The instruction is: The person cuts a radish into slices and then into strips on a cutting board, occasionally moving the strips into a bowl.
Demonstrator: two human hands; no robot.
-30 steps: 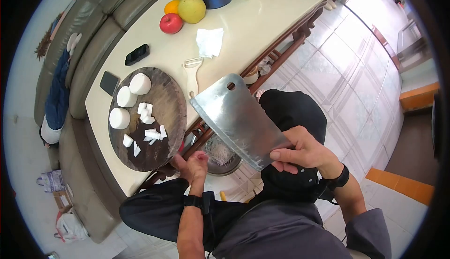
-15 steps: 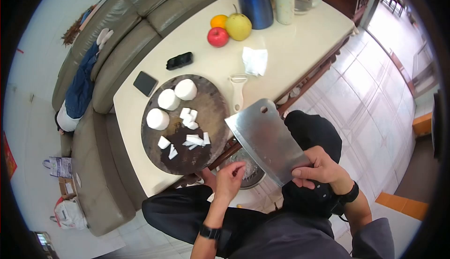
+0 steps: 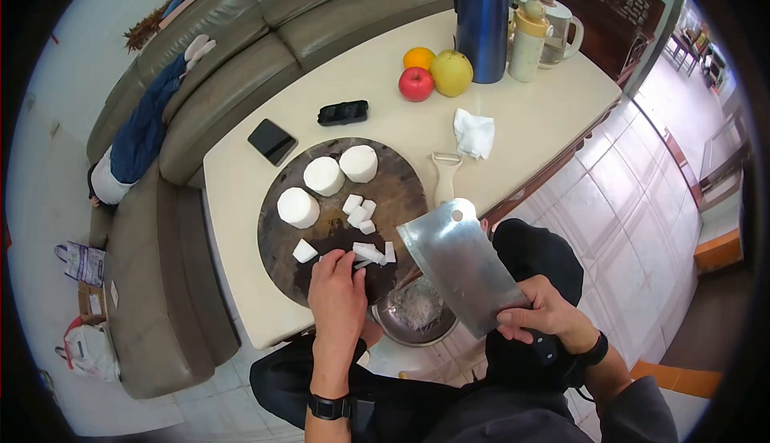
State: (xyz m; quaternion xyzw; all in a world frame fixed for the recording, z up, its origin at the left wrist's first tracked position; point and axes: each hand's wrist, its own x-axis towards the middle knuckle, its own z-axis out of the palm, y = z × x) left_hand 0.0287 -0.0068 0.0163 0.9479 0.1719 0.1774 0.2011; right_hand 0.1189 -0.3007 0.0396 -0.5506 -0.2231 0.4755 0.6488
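I have the right hand right of centre, thumb and fingers closed firmly on the handle end of a cleaver, its blade tilted in the air beside the chopping board. The left hand is just below centre, fingers bent and half curled over the board's near edge, fingertips beside some white strips; I can't tell whether they grip anything.

The round wooden chopping board lies on the pale table, left of centre. It carries three thick white rounds toward its far side, a cluster of small white chunks in the middle, and a lone wedge left of the strips.

Below the table edge, at lower centre, I see a metal basin with fine white shreds heaped inside. At upper right stand a blue flask, whose inside I can't see; a pale bottle with a yellowish top, contents unclear to me; and, partly behind it, a clear jug with a handle. An open-looking black case lies at upper centre, too dark inside to read. A white bag sits at lower left.
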